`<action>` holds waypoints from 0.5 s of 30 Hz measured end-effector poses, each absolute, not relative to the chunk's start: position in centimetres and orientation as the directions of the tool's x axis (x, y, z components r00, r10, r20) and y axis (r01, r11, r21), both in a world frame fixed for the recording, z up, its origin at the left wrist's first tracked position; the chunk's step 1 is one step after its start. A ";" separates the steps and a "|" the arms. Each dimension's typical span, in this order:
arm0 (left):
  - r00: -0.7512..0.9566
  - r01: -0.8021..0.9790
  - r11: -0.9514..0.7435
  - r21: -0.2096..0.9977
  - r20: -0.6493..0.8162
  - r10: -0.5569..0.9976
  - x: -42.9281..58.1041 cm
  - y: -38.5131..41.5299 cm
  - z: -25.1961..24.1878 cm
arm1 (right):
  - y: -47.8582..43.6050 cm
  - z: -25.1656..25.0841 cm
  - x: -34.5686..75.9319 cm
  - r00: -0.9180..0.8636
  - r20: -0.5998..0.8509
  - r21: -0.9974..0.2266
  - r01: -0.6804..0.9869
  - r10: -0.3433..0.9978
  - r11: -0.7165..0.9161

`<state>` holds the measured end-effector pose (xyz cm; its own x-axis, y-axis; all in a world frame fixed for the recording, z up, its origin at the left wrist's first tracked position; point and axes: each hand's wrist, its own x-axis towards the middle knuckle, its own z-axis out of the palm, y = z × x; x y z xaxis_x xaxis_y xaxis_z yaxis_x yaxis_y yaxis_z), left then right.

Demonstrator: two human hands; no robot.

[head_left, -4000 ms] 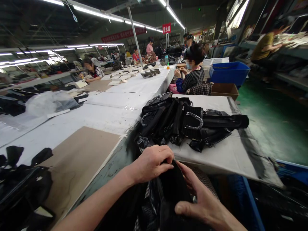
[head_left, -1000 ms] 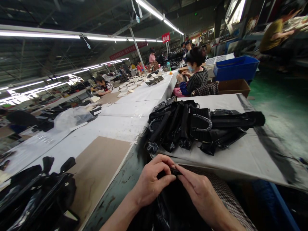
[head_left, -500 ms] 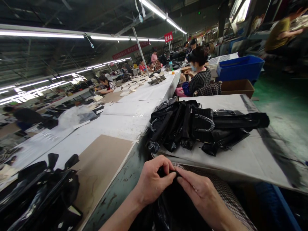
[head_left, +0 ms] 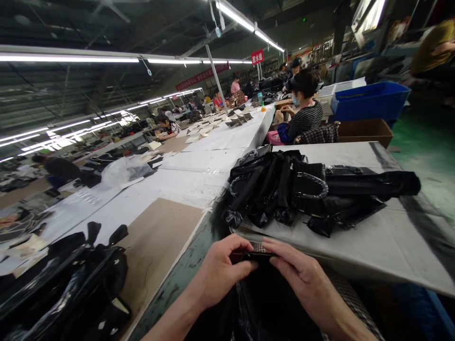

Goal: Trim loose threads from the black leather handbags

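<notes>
Low in the middle, my left hand (head_left: 222, 272) and my right hand (head_left: 300, 279) both pinch the top edge of a black bag (head_left: 259, 303) that lies on my lap. Fingers of both hands are closed on a thin dark strip of it (head_left: 254, 257). The bag's lower part is hidden below the picture's edge. Just beyond my hands, a heap of finished black handbags (head_left: 302, 189) with chain handles lies on a white side table (head_left: 373, 237).
A long white worktable (head_left: 185, 175) with a brown board (head_left: 156, 237) runs off to the left. More black bags (head_left: 64, 284) sit at its near left corner. A person in a striped top (head_left: 302, 118) sits ahead by a blue bin (head_left: 369, 99) and a cardboard box (head_left: 362, 130).
Since four seconds ago both hands have moved from gripping the bag's body to pinching its top edge. In the last second the view drifted slightly; the hands kept their pinch.
</notes>
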<state>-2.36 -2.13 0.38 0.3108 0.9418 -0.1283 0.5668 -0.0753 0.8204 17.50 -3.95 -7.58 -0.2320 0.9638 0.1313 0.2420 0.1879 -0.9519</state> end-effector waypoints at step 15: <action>0.411 0.311 0.216 0.925 -0.336 0.848 -3.7 -0.3 -0.4 | -2.1 -7.2 18.0 -0.374 0.060 -0.964 0.218 0.926 0.151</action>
<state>-3.74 -0.28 -0.38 0.4106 0.8476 -0.3361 0.3113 0.2161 0.9254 17.98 -2.07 -7.17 -0.3736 0.9256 0.0601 0.2180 0.1506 -0.9643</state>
